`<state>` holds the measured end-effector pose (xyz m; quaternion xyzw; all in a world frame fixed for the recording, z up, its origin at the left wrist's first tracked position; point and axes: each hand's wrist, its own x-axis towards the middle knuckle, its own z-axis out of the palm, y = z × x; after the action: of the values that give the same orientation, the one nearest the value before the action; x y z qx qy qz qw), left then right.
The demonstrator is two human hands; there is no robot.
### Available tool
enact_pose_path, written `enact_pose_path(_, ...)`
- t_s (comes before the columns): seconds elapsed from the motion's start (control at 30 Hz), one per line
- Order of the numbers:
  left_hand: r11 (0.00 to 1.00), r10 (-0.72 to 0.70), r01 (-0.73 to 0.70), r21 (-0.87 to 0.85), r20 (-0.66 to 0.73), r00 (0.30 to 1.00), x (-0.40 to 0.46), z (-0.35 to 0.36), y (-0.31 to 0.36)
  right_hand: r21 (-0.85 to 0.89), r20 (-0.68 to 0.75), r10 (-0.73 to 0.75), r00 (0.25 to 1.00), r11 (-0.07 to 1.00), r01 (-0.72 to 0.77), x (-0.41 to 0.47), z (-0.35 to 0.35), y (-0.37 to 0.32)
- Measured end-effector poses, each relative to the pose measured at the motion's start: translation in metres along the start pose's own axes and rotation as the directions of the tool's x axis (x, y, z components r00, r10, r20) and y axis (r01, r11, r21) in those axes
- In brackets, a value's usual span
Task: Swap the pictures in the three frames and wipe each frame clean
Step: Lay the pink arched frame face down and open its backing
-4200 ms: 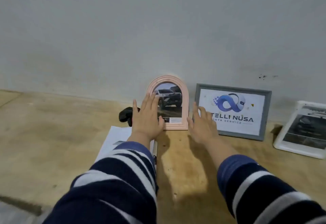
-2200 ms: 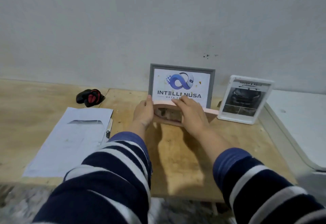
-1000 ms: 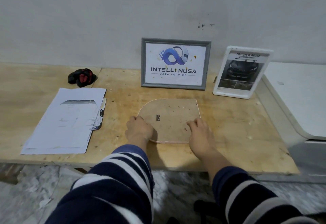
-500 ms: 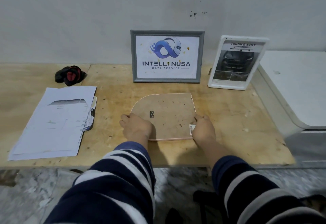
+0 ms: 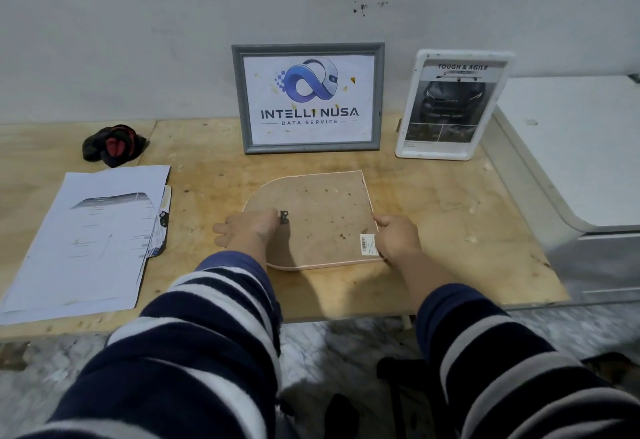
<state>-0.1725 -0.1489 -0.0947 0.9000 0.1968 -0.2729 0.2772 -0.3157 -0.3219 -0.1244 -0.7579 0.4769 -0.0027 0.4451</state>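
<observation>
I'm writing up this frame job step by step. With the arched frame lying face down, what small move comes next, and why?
Probably lift the backing board out. The arched frame lies face down on the table, brown back up, with the left hand at its curved end and the right hand at its straight edge, so the picture is reachable only from behind.

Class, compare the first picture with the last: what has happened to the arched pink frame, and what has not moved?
The arched pink frame left the wall and now lies face down on the table, left hand and right hand at its ends. The grey frame and white frame stayed put.
</observation>
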Motion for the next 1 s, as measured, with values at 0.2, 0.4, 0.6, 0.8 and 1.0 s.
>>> enact_pose_path(0.2,1.000,0.000,0.000,0.021,0.037,0.999,-0.005,-0.008,0.010,-0.020,0.017,0.010,1.000,1.000,-0.009,0.007,-0.003,0.001)
enact_pose_path(0.4,0.994,0.057,-0.059,0.091,0.033,0.998,-0.003,-0.013,0.015,-0.057,0.013,0.014,1.000,0.998,-0.013,0.004,-0.005,-0.003)
enact_pose_path(0.6,0.991,0.044,-0.057,-0.125,-0.105,0.994,-0.009,-0.012,0.013,-0.047,0.011,0.018,1.000,0.999,-0.018,0.001,-0.006,-0.003)
enact_pose_path(0.8,0.917,0.140,-0.217,-0.333,-0.240,0.961,-0.016,0.002,0.009,-0.083,-0.006,0.009,1.000,0.997,-0.010,-0.002,-0.004,-0.005)
enact_pose_path(1.0,0.832,0.181,-0.304,-0.463,-0.293,0.939,-0.015,0.000,0.003,0.024,0.028,0.038,0.999,0.999,-0.039,-0.002,-0.001,-0.005)
